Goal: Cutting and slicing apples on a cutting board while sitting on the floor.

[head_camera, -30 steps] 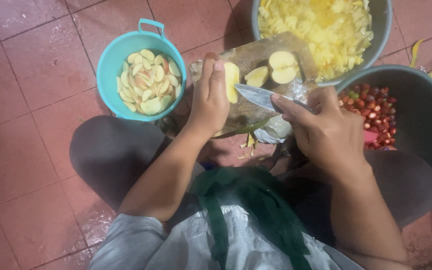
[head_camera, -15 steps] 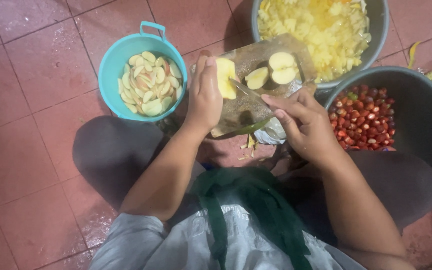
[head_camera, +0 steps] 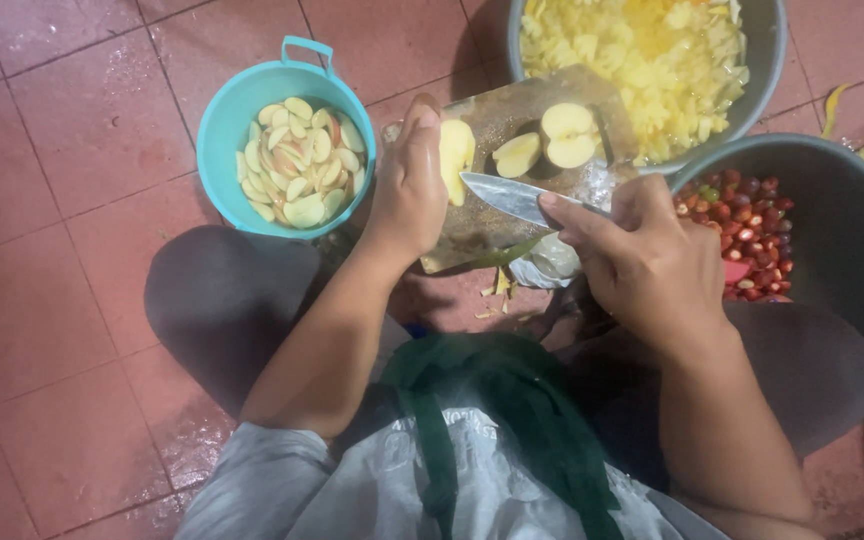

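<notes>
Pale yellow apple piece (head_camera: 455,158) stands on the cutting board (head_camera: 512,215), left hand (head_camera: 409,185) in a closed grip around it, right hand (head_camera: 642,262) clamped on the knife (head_camera: 512,197) with its tip at the piece's lower edge. Cut appears just started, though the contact is partly hidden. Judgement: tuck left fingertips back, bring blade straight down for even slices matching those in the teal bowl (head_camera: 222,120).

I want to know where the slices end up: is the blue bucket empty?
No, the blue bucket holds a heap of pale fruit slices, beside the left hand.
</notes>
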